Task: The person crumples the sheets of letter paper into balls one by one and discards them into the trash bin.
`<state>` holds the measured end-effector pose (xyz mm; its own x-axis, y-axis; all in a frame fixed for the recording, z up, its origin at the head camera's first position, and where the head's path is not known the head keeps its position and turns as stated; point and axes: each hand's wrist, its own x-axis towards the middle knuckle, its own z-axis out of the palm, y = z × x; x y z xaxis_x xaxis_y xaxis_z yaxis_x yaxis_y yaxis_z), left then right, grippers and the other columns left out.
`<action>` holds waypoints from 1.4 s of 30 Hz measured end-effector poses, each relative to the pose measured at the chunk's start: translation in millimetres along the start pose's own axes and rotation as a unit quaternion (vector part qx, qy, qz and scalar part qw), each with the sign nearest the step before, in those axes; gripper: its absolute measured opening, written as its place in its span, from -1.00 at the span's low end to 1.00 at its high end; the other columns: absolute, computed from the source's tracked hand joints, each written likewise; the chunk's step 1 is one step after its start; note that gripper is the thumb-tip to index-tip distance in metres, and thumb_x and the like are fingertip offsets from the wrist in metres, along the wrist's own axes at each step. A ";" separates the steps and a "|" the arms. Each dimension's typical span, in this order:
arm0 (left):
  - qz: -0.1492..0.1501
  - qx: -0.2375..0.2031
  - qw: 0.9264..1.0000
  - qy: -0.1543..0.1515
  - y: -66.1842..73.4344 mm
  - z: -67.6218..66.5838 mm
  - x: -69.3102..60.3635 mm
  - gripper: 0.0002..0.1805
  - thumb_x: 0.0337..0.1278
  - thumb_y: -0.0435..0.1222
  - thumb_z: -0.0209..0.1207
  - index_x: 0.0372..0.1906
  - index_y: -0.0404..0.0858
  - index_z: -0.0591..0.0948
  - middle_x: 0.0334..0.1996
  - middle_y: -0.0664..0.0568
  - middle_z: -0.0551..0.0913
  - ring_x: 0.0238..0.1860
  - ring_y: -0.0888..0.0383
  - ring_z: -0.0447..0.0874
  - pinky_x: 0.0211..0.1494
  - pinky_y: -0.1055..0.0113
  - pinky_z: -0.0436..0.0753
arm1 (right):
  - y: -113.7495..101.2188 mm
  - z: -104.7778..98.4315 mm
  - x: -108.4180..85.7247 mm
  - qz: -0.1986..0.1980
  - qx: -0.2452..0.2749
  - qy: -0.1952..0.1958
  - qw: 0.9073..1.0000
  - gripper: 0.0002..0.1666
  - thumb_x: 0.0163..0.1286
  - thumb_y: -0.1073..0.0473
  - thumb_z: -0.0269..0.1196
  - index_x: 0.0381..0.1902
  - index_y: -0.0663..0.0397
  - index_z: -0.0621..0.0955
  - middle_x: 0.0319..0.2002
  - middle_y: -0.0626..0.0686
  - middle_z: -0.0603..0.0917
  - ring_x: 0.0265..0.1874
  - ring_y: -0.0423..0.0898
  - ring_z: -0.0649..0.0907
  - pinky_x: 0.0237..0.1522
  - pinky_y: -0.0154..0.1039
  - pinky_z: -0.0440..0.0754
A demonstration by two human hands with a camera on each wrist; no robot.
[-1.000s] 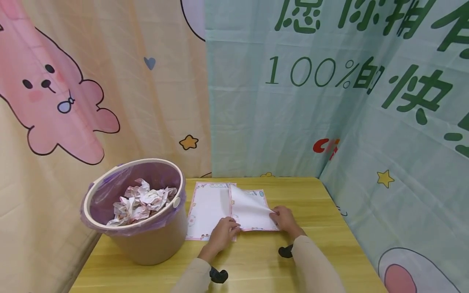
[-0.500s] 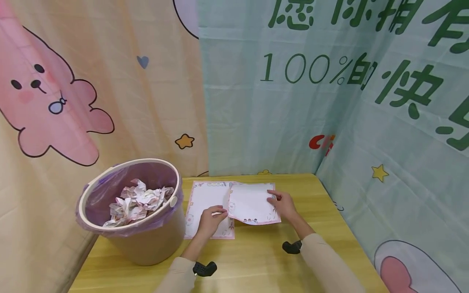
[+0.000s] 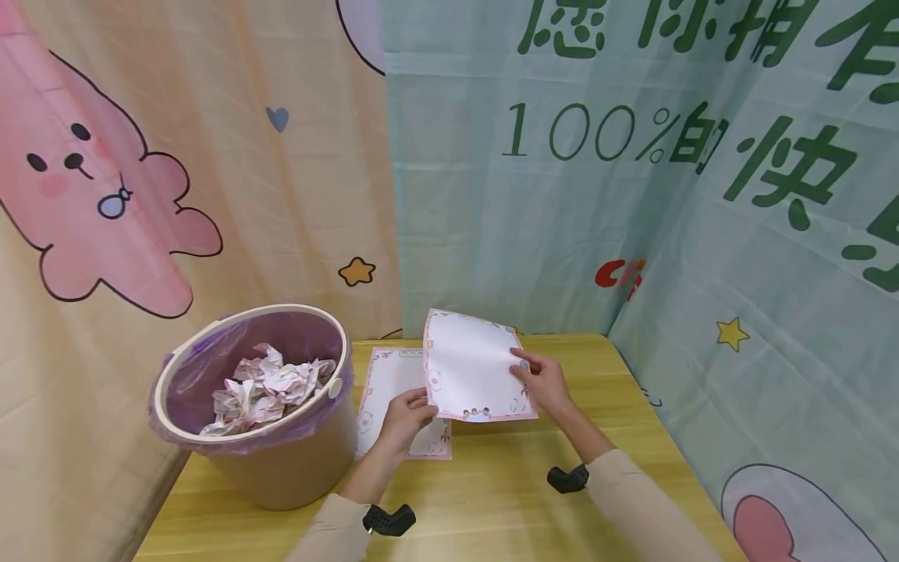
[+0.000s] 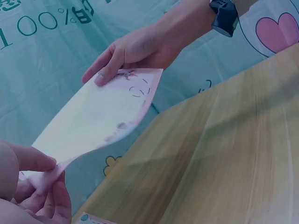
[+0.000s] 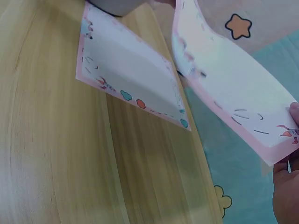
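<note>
Both hands hold up one sheet of white paper [image 3: 470, 367] with a pink decorated border, raised off the table and bowed slightly. My left hand [image 3: 406, 421] pinches its lower left corner between thumb and fingers, as the left wrist view shows. At the sheet's right edge, my right hand [image 3: 548, 384] pinches it with the thumb on the printed face. A second bordered sheet [image 5: 131, 65] lies flat on the table, partly covered in the head view by the raised sheet and my left hand.
A beige bin [image 3: 295, 468] with a purple liner [image 3: 190, 390] stands at the left, holding crumpled paper [image 3: 270, 386]. The wooden table [image 3: 506, 499] meets printed curtains [image 3: 492, 257] behind and at the right. Each wrist wears a black device [image 3: 389, 520].
The sheet in my hands has risen off the table and tilted up toward the camera. Both hands have lifted with it; my right hand has shifted up along its right edge.
</note>
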<state>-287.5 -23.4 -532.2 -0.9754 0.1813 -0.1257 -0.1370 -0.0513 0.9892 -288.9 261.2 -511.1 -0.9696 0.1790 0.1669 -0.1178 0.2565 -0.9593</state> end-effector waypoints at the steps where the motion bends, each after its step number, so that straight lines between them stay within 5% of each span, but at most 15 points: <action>1: -0.001 -0.001 1.000 -0.002 -0.3 0.7 -0.5 -0.49 0.32 -0.46 0.29 0.30 -0.56 0.48 -0.04 -0.22 0.73 -0.16 0.06 0.74 0.02 0.17 0.74 | -0.6 0.9 -0.3 -0.006 0.006 -0.001 1.000 -0.57 0.42 0.27 0.40 0.23 0.13 0.69 -0.52 0.04 0.49 -0.60 -0.17 0.40 -0.61 -0.43 0.36; 5: 0.013 -0.002 1.000 0.007 -2.7 1.7 -2.8 -0.54 0.42 -0.46 0.21 0.31 -0.59 0.45 -0.12 -0.23 0.73 -0.20 0.01 0.79 -0.12 0.22 0.78 | -2.7 7.0 -2.9 -0.013 0.034 -0.006 0.999 -0.55 0.40 0.31 0.40 0.23 0.16 0.69 -0.51 0.06 0.57 -0.61 -0.17 0.47 -0.60 -0.43 0.46; 12: 0.053 -0.008 0.999 0.004 3.6 -7.5 -10.2 -0.54 0.41 -0.57 0.15 0.31 -0.70 0.41 -0.04 -0.38 0.64 -0.19 0.02 0.80 -0.15 0.28 0.77 | -13.5 4.6 -0.1 0.008 0.100 -0.013 0.995 -0.21 0.42 0.32 0.38 0.54 0.15 0.37 0.00 0.20 0.76 -0.27 -0.19 0.70 -0.29 -0.37 0.70; 18: 0.081 0.004 0.996 -0.039 13.6 -21.9 -23.8 -0.61 0.41 -0.58 0.12 0.23 -0.73 0.47 -0.21 -0.28 0.65 -0.23 0.04 0.79 -0.14 0.28 0.76 | -32.8 -9.6 3.3 0.028 0.152 -0.013 0.988 -0.26 0.46 0.32 0.34 0.50 0.34 0.33 -0.21 0.02 0.78 -0.42 -0.19 0.65 -0.18 -0.37 0.67; 24: 0.095 -0.013 0.993 -0.063 18.4 -27.8 -35.2 -0.65 0.41 -0.57 0.14 0.17 -0.75 0.50 -0.30 -0.21 0.68 -0.24 0.03 0.80 -0.16 0.27 0.76 | -42.8 -21.2 0.1 0.014 0.091 -0.017 0.996 -0.52 0.40 0.32 0.40 0.20 0.45 0.59 -0.22 0.11 0.79 -0.37 -0.09 0.73 -0.20 -0.33 0.73; 36: 0.093 -0.010 0.992 -0.088 27.5 -44.5 -63.4 -0.63 0.35 -0.58 0.18 0.15 -0.75 0.49 -0.25 -0.29 0.72 -0.25 0.04 0.80 -0.18 0.28 0.78 | -58.7 -28.3 -18.5 -0.028 0.056 -0.086 0.994 -0.61 0.46 0.28 0.36 0.10 0.50 0.65 -0.22 0.24 0.77 -0.40 0.00 0.73 -0.27 -0.26 0.75; 42: 0.108 0.009 0.985 -0.133 21.7 -58.7 -70.8 -0.62 0.35 -0.57 0.17 0.13 -0.80 0.46 -0.23 -0.29 0.72 -0.26 0.09 0.80 -0.17 0.26 0.78 | -64.6 -24.9 -24.4 -0.025 0.049 -0.102 0.993 -0.64 0.52 0.22 0.31 0.05 0.49 0.67 -0.22 0.23 0.76 -0.37 0.01 0.73 -0.22 -0.25 0.76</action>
<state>-231.6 -94.9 -506.2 -0.9017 0.4186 0.1086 0.0735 -0.0992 0.9924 -252.3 263.9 -447.6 -0.9842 -0.0312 0.1744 -0.1772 0.1652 -0.9702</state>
